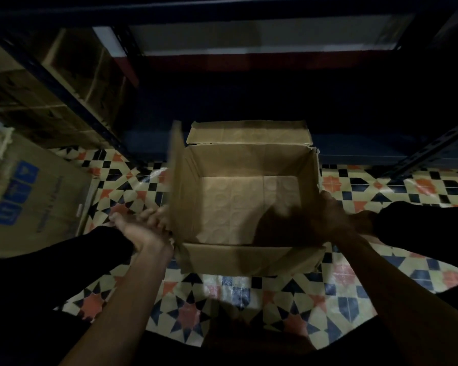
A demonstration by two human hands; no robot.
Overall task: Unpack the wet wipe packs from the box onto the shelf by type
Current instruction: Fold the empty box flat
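box open on the patterned floor before the dark shelf, flaps up, only bare cardboard bottom showing | left hand against the box's left wall, fingers curled at its lower edge | right hand blurred at the right wall; grip cannot be told | second carton at far left

Right hand motion-blurred, in shadow at box right wall; grip unreadable. Left hand fingers partly hidden behind left flap, itself blurred. Shelf interior too dark to make out. Printing on side carton illegible. Both forearms cut by bottom edge.
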